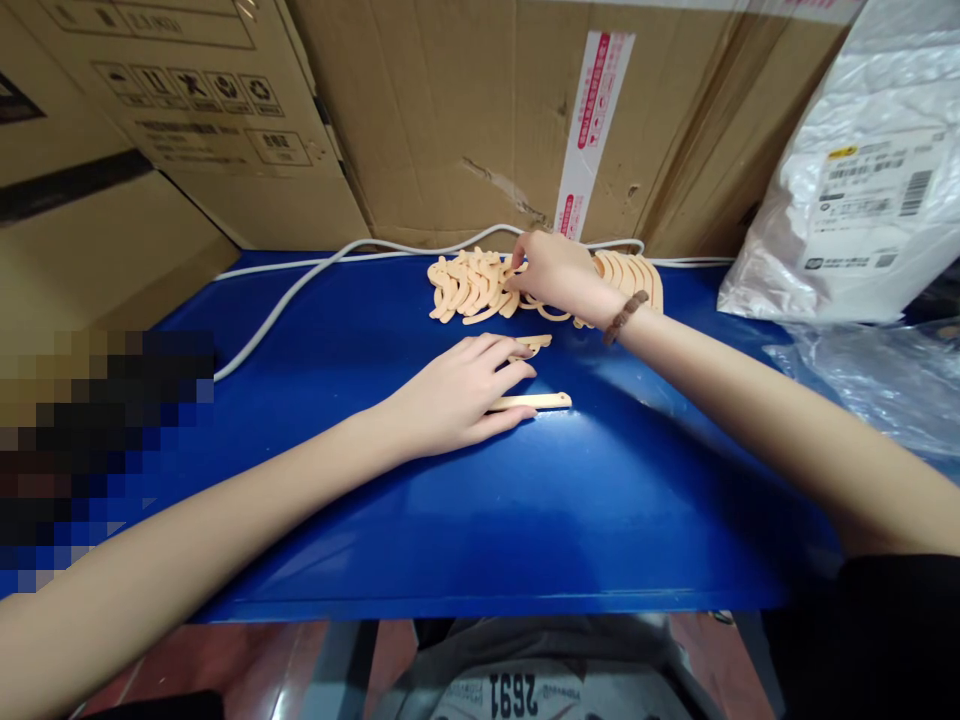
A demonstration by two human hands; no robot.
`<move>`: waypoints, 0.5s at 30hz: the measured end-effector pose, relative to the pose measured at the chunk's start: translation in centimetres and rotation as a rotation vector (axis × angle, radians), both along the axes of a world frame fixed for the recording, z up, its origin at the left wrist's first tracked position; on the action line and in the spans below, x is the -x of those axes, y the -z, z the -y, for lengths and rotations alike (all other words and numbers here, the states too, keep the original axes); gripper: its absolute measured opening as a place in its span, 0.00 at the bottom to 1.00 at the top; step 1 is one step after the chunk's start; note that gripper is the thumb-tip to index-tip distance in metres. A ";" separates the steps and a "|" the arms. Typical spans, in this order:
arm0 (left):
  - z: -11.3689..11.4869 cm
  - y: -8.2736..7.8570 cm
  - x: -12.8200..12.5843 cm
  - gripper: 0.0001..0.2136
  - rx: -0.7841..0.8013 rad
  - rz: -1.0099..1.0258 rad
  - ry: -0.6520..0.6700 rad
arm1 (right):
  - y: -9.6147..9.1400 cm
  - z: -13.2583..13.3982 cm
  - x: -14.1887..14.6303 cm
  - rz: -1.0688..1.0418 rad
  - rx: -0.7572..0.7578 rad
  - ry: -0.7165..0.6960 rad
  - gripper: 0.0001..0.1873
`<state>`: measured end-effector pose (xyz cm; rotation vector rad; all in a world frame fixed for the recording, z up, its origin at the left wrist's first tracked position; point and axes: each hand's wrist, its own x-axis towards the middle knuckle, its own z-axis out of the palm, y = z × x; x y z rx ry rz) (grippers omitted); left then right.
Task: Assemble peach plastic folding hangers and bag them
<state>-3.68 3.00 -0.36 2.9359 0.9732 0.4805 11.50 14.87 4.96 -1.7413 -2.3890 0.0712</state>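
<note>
My left hand [476,390] lies on the blue table [480,520], fingers apart. A straight pale wood-coloured strip [551,401] with a hole near its end pokes out between its thumb and forefinger. Beyond that, a second pale piece [536,343] is partly hidden by the fingertips. My right hand [551,270], a brown bracelet at its wrist, reaches to the back of the table. Its fingers are bent and pinched together at a pile of curved pale cut-out pieces [465,285]. Right of it, a row of overlapping curved pieces [634,278] is partly covered by the wrist.
Cardboard boxes [450,130] stand along the back and left. A white cable [300,268] winds across the table behind the pieces. At the right are a white plastic parcel bag [840,190] and clear plastic wrap [877,380]. The table's front edge [480,608] is near me.
</note>
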 end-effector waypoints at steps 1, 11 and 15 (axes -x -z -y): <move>0.0 0.0 0.0 0.18 -0.003 -0.004 0.001 | 0.0 0.0 0.0 -0.005 0.002 0.005 0.18; -0.1 0.0 0.0 0.17 0.002 -0.016 -0.008 | 0.9 -0.7 0.2 -0.095 -0.020 0.020 0.14; 0.0 0.0 0.0 0.17 0.007 -0.008 -0.006 | 0.4 -0.9 -0.3 -0.183 -0.039 0.028 0.15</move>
